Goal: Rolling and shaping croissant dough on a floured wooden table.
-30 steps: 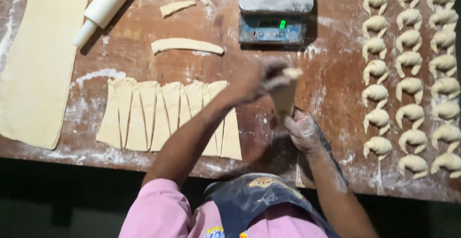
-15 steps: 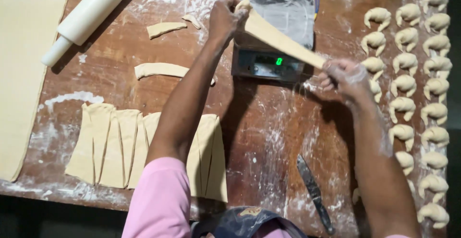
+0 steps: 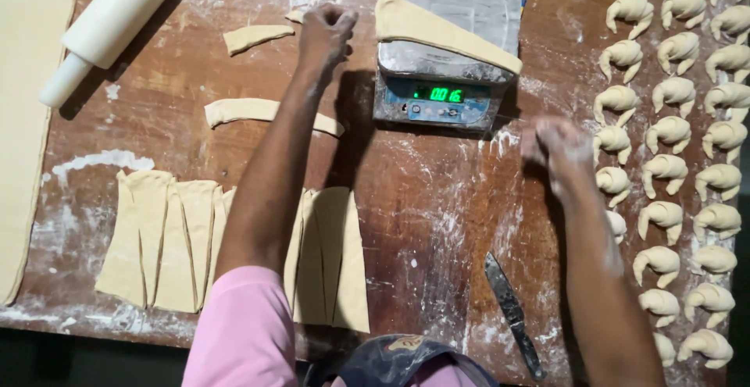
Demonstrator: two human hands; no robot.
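A long triangle of raw dough point(image 3: 445, 32) lies across the steel pan of a digital scale point(image 3: 437, 94) with a lit green display. My left hand point(image 3: 328, 32) hovers just left of the scale with its fingers curled shut and nothing seen in them, beside a small dough scrap point(image 3: 295, 16). My right hand point(image 3: 558, 149), floured and blurred, is below and right of the scale, empty with its fingers loosely bent. A row of cut dough triangles point(image 3: 172, 238) lies under my left forearm.
Rows of shaped crescent rolls point(image 3: 687, 145) fill the right side of the floured wooden table point(image 3: 437, 223). A knife point(image 3: 512, 313) lies near the front edge. A white rolling pin point(image 3: 109, 28), a dough sheet point(image 3: 23, 121) and dough strips point(image 3: 258, 110) are at the left.
Both hands stretched the dough triangle and carried it up to the scale. It now rests on the pan, and both hands have let go and drawn away.
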